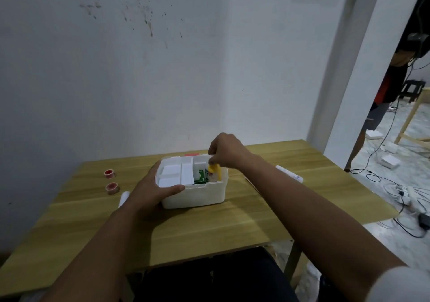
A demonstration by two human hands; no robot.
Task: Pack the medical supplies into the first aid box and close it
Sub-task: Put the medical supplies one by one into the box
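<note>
A white first aid box [195, 196] stands open in the middle of the wooden table [209, 227]. A white divided tray [176, 173] fills its left part; a green carton [200, 176] stands in the right part. My left hand [152, 190] grips the box's near left corner. Above the right compartment, my right hand [224, 150] pinches the top of a yellow packet [214, 172] that stands partly inside the box. Two small red-capped rolls [109, 173] [112, 187] sit on the table to the left.
A white tube [123, 198] lies by my left wrist. A white object with print [289, 173] lies right of the box, partly behind my right arm. A pink-red thing [192, 154] shows behind the box. Right of the table, cables and a person's legs [372, 115] occupy the floor.
</note>
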